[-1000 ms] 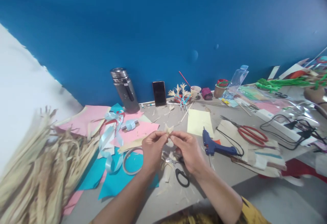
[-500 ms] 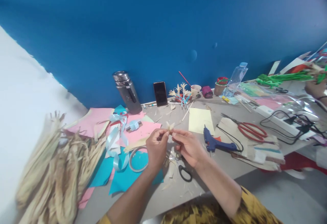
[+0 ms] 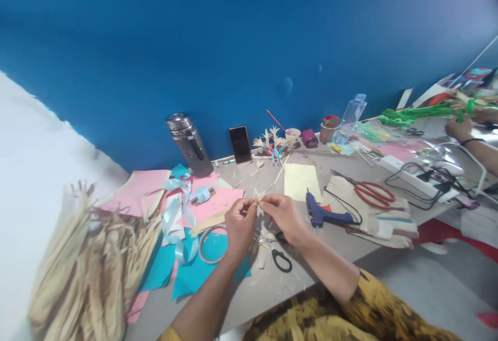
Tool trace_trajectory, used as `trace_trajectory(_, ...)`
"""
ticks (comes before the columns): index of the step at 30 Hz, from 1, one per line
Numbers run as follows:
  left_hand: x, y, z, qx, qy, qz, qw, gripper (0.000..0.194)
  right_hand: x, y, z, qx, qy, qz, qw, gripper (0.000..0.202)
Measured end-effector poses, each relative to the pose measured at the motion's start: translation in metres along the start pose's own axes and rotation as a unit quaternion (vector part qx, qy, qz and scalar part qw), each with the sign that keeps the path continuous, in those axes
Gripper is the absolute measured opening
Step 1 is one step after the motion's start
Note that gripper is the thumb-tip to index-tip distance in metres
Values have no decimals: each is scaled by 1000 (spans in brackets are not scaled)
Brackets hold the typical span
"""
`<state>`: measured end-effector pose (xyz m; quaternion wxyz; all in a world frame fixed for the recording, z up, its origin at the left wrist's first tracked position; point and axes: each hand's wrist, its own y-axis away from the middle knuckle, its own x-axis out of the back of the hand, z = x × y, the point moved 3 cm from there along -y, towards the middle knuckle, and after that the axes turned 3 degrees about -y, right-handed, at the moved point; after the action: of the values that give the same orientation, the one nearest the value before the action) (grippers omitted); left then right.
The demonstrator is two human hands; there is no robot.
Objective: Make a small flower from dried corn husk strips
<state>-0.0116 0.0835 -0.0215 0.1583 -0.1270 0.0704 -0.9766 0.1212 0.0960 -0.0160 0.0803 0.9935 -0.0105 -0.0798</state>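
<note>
A small pale husk flower (image 3: 258,194) stands up between the fingertips of both hands, above the middle of the table. My left hand (image 3: 240,224) pinches its base between thumb and forefinger. My right hand (image 3: 286,219) is closed on the same base from the right, its thumb and forefinger meeting the left fingertips. Black-handled scissors (image 3: 281,261) lie just below the hands, among small husk scraps. A blue glue gun (image 3: 330,215) rests right of my right hand. The flower's lower end is hidden by the fingers.
Dried corn husks (image 3: 101,273) are heaped at the left. A dark flask (image 3: 191,146), a phone (image 3: 240,145) and a bunch of husk flowers (image 3: 273,142) stand along the wall. Red-handled scissors (image 3: 374,194) and a power strip (image 3: 414,177) lie right. Another person's hand (image 3: 459,128) is far right.
The view has shifted a little, so most objects sit farther left. My right fingers have closed in nearer the flower's base. The other person's hand and green strands show more fully.
</note>
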Motion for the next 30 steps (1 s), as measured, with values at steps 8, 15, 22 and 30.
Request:
trace_trajectory(8, 0, 2, 4, -46, -26, 23, 998, 7, -8, -5, -4, -10, 14, 17, 1000, 20)
trace_trajectory(15, -1, 1, 2, -50, -51, 34, 997, 9, -12, -9, 5, -30, 0, 30, 999, 15)
trace_trajectory(22, -2, 0, -1, 55, -3, 7, 998, 16, -10, -12, 3, -29, 1, 14, 999, 23)
trace_trajectory(30, -14, -2, -15, 168, 151, -86, 970, 24, 1, -12, 5, -4, 11, -9, 1000, 18)
